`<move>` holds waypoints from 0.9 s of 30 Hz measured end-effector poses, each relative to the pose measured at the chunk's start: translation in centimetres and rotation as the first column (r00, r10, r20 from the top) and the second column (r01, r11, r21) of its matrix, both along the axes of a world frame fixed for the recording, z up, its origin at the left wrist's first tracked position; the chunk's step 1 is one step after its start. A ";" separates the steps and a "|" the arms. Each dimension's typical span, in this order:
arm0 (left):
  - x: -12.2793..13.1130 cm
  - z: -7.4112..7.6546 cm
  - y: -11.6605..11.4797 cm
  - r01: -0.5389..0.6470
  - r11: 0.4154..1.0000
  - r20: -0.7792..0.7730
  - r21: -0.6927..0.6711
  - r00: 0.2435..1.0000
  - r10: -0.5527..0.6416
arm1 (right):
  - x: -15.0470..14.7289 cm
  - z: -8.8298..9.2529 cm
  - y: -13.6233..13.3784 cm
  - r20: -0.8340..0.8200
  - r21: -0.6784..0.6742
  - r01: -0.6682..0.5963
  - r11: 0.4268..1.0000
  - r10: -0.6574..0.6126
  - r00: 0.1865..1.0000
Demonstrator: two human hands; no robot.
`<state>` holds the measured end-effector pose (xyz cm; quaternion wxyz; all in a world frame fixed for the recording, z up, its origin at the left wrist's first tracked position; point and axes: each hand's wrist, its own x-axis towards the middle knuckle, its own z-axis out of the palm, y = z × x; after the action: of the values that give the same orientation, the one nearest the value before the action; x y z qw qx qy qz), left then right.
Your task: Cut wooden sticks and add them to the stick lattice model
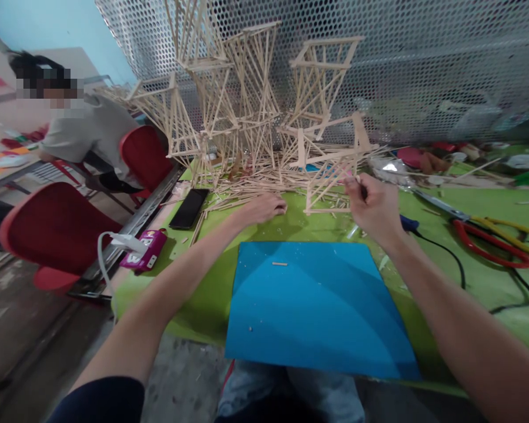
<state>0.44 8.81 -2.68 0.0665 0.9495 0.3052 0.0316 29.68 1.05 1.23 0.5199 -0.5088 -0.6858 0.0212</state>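
Observation:
My right hand [374, 202] is closed on a corner of a wooden stick frame [328, 210], which stands over the green table in front of the stick pile. My left hand [264, 210] rests low over the table to the left of that frame, its fingers curled together; what they hold, if anything, is hidden. Nearer to me lies a blue sheet [317, 311] with one short stick piece [279, 264] on it. Behind both hands, loose sticks [251, 187] lie heaped below tall lattice structures [255, 76] made of thin sticks.
A black phone [189, 208] and a magenta power strip [146, 249] lie on the left of the green table [189, 305]. Red-handled scissors [489, 244] and a black cable [456, 258] are at right. A perforated metal panel [405, 70] stands behind. Another person [88, 126] sits far left.

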 end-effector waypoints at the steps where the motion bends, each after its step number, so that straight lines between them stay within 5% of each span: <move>1: 0.2 0.0 0.0 -0.007 1.000 -0.013 -0.011 1.000 0.007 | 0.0 0.0 0.0 0.017 0.000 0.008 1.000 -0.008 1.000; 11: -3.3 2.7 0.0 -0.099 0.971 0.104 -0.217 0.987 0.123 | 0.4 0.2 -0.3 0.158 -0.026 0.089 0.996 -0.083 0.984; 17: -3.5 3.2 -1.5 0.045 0.908 0.169 -0.416 0.985 0.028 | 0.4 0.2 -0.2 0.155 -0.025 0.078 0.997 -0.073 0.985; 27: -1.6 2.6 -4.3 -0.009 0.968 0.052 -0.249 0.998 0.023 | 0.0 0.3 -0.4 0.180 -0.025 0.101 0.995 -0.095 0.979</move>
<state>-1.16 4.49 -0.03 0.1932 0.9298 0.3126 0.0197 29.71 0.70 1.50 0.4480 -0.5507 -0.7032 -0.0385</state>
